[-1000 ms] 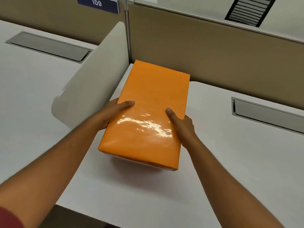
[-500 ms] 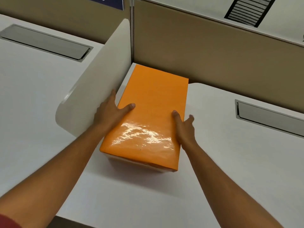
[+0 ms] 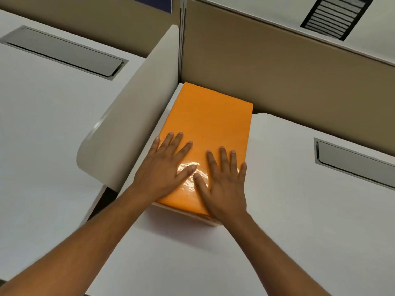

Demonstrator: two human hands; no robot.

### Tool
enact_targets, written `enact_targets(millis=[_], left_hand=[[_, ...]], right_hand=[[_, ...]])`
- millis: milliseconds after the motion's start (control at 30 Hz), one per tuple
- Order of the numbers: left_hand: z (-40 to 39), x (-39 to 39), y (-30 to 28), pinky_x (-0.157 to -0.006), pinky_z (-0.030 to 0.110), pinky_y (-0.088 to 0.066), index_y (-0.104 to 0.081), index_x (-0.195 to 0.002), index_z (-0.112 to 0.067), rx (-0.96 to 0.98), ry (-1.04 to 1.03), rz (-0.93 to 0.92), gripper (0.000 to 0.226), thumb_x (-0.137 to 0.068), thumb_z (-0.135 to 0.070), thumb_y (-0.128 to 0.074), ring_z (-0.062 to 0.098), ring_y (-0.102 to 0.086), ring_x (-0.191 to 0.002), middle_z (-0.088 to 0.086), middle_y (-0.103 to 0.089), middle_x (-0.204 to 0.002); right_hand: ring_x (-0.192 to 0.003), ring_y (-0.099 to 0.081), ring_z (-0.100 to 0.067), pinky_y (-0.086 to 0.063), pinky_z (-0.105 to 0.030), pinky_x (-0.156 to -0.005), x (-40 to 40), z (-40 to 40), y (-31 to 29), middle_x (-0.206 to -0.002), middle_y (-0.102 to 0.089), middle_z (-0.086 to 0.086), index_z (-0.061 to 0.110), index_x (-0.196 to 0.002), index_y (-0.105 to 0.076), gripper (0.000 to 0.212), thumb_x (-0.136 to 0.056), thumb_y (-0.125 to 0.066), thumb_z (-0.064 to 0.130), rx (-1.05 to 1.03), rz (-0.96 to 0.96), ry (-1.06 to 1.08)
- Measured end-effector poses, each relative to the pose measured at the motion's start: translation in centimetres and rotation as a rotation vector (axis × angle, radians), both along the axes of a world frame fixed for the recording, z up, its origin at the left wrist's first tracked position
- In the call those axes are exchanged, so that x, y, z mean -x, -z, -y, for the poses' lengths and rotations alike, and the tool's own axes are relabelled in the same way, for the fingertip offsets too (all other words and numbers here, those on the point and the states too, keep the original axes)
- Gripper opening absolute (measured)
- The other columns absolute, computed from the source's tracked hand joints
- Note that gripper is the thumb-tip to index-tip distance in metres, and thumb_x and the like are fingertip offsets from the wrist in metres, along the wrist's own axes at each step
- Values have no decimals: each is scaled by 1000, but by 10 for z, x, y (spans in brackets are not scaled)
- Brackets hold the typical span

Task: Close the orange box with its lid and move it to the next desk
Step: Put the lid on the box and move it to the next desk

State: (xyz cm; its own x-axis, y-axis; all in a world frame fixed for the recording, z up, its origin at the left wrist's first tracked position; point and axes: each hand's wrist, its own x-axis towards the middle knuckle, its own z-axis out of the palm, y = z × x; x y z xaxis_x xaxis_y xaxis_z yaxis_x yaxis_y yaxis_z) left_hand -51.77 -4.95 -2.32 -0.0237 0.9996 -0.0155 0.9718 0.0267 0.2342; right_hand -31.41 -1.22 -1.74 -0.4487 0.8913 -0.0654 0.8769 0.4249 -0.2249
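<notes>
The orange box (image 3: pixel 210 122) lies on the right-hand white desk (image 3: pixel 299 210), lid on, in the desk's far left corner beside the divider. Its far end nearly touches the tan back partition. My left hand (image 3: pixel 165 167) rests flat on the near left part of the glossy orange lid, fingers spread. My right hand (image 3: pixel 224 180) lies flat on the near right part of the lid, fingers spread too. Both palms are on top of the lid and neither hand grips the box's sides. A pale strip of the box base shows under the lid's near edge.
A curved beige divider panel (image 3: pixel 136 116) stands between this desk and the white desk on the left (image 3: pixel 42 135). Each desk has a grey cable flap (image 3: pixel 64 52) (image 3: pixel 354 161). A tan partition wall (image 3: pixel 299 86) runs along the back.
The box has come down onto the desk and slid toward the back corner. Both hands left the box's sides and now lie flat on the lid.
</notes>
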Motion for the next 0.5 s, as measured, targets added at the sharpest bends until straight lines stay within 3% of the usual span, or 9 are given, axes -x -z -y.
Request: enact_targets(millis=[267, 500], left_hand=[[-59, 33, -10, -135, 54, -5, -18, -171, -31, 4, -20, -15, 88, -96, -77, -11, 27, -4, -168, 4, -8, -182], [-105, 59, -13, -135, 52, -3, -16, -171, -31, 4, -19, -26, 79, -103, -71, -26, 26, -3, -168, 4, -8, -182]], right_hand=[[-165, 5, -32, 4, -62, -129, 38, -59, 1, -179, -3, -4, 35, -168, -14, 80, -99, -19, 75, -22, -32, 22], [-165, 2, -34, 2, -64, -129, 66, -105, -1, -179, -7, -5, 33, -167, -17, 79, -100, -23, 74, -30, -37, 24]])
